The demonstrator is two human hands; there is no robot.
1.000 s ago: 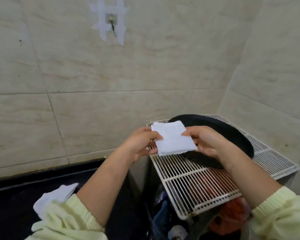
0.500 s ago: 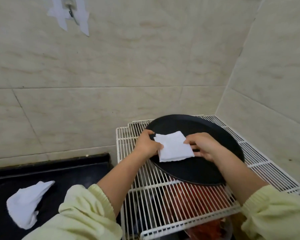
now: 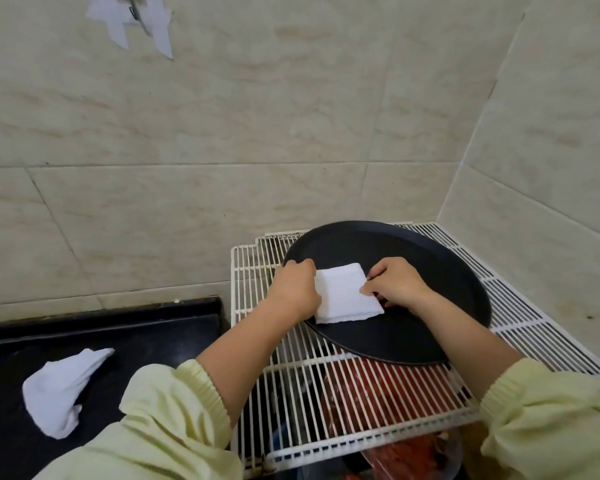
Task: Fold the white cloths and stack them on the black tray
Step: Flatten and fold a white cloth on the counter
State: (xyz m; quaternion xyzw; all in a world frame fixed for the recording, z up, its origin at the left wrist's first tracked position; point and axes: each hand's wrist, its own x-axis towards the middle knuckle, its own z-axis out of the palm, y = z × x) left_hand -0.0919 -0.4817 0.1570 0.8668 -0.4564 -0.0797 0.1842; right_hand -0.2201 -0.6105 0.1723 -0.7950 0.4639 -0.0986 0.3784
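Observation:
A folded white cloth (image 3: 345, 294) lies low on the round black tray (image 3: 447, 282), near its left side. My left hand (image 3: 297, 287) grips the cloth's left edge with curled fingers. My right hand (image 3: 395, 285) pinches its right edge between thumb and fingers. A second white cloth (image 3: 61, 386), crumpled and unfolded, lies on the black counter (image 3: 146, 341) at the lower left.
The tray sits on a white wire rack (image 3: 534, 323) in the corner of two tiled walls. Red and dark items show through the rack below. Tape strips hold a hook on the wall at the upper left.
Both hands carried the folded cloth from the air over the rack down onto the tray. The view swung right, so the crumpled cloth now sits further left.

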